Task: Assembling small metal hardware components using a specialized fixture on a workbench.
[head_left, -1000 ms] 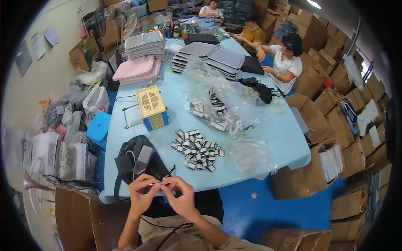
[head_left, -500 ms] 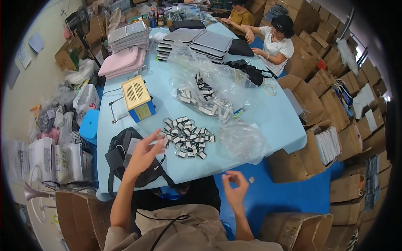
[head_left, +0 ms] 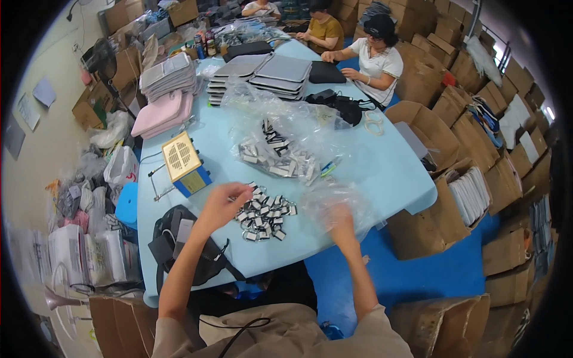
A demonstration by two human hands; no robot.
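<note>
- Pale blue table [head_left: 215,143]; on its near part lies a loose pile of small white-and-dark parts [head_left: 265,215], which serves as the clock's centre below.
- Left hand [head_left: 219,209]: at nine o'clock, its fingertips by the pile's upper-left edge. Thumb and fingers are curled in, the gap between them narrow. Whether they hold or touch a part cannot be told.
- Right hand [head_left: 341,222]: at three o'clock, blurred, reaching up to a crumpled clear bag [head_left: 311,201]. Its fingers are lost against the plastic, so whether they pinch it, or how wide they stand, cannot be told.
- Twelve to one o'clock: a large open plastic bag [head_left: 301,128] with more of the same parts inside.
- Ten o'clock: a yellow-and-blue box [head_left: 182,161] with a slotted top.
- Eight o'clock: a black bag [head_left: 200,255], a grey device [head_left: 184,229] lying on it.
- Between ten and eleven: pink cases [head_left: 161,116], with a grey stack [head_left: 170,74] just beyond.
- Twelve o'clock, farther off: grey cases [head_left: 280,71] in two stacks side by side.
- One o'clock: black straps [head_left: 343,108]; beyond them, at the table's edge, sits a person in white [head_left: 379,67].
- Three o'clock, off the table: a carton [head_left: 418,235] holding white sheets [head_left: 468,200].
</note>
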